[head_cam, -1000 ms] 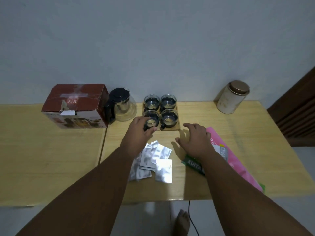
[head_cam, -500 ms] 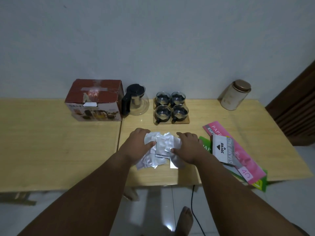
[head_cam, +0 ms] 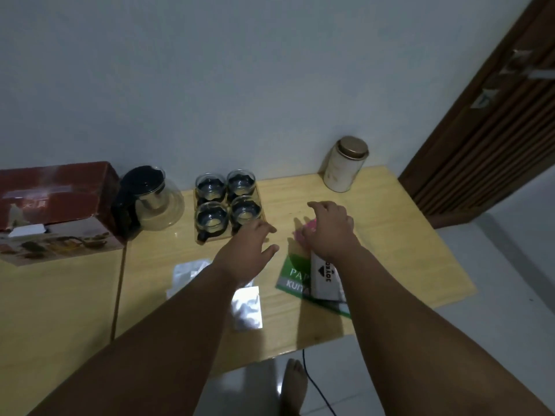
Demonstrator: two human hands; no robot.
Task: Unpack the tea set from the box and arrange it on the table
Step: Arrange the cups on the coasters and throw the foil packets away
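With teapot [head_cam: 150,202] and four cups [head_cam: 226,202] already out beside the box [head_cam: 57,211], both hands [head_cam: 249,250] [head_cam: 329,232] hover empty, fingers spread (packets [head_cam: 246,307] remain loose on the bench [head_cam: 405,250]).

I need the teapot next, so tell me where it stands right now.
In the head view the teapot stands at the back left of the table, between the red box on its left and the four glass cups on its right.
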